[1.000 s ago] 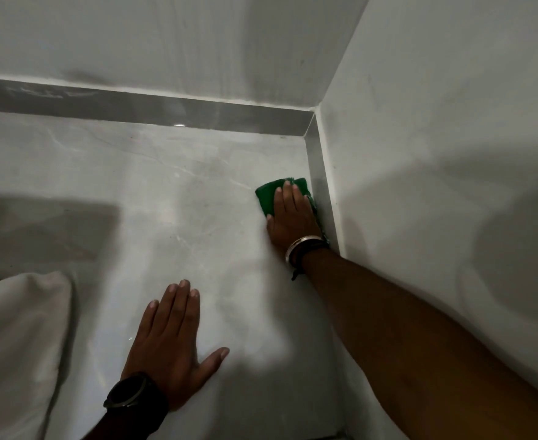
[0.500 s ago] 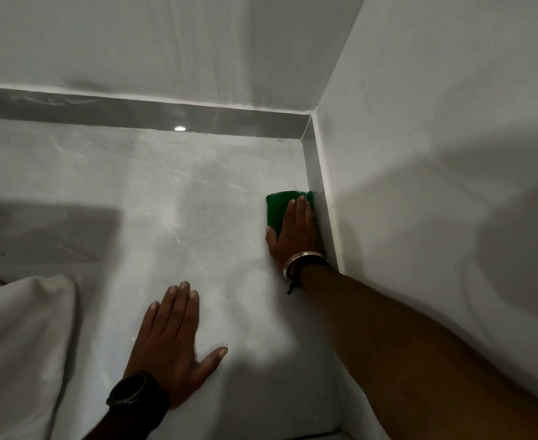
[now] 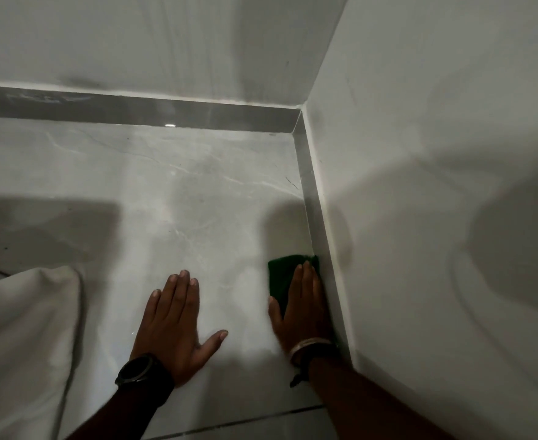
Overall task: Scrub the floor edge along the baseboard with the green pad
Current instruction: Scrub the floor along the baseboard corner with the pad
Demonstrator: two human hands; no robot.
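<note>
Green scouring pad lies flat on the grey marbled floor, its right edge touching the foot of the right-hand baseboard. My right hand lies flat on top of it with fingers extended, pressing down, not gripping; only the pad's far end and left margin show beyond the fingers. My left hand is spread flat and empty on the floor, holding nothing, and I judge it to be acting as a brace.

Relation that governs the next stroke: the baseboard strip runs from roughly 6 o'clock near my right wrist up toward 12 o'clock, leaning slightly to 11, and ends at the room corner, where it meets a second baseboard running off toward 9 o'clock. The pad's long axis appears to lie along that same line, parallel to the strip. From the left hand the pad sits at about 2 o'clock, near but apart. The right hand is the nearer, being on the pad itself.

Judgement: the coming stroke should travel along the 12–6 line, keeping the pad's right edge against the strip. Pale fabric lies at 9 o'clock of the left hand, well clear of that path. 1 risk: knuckles rubbing the baseboard face.
</note>
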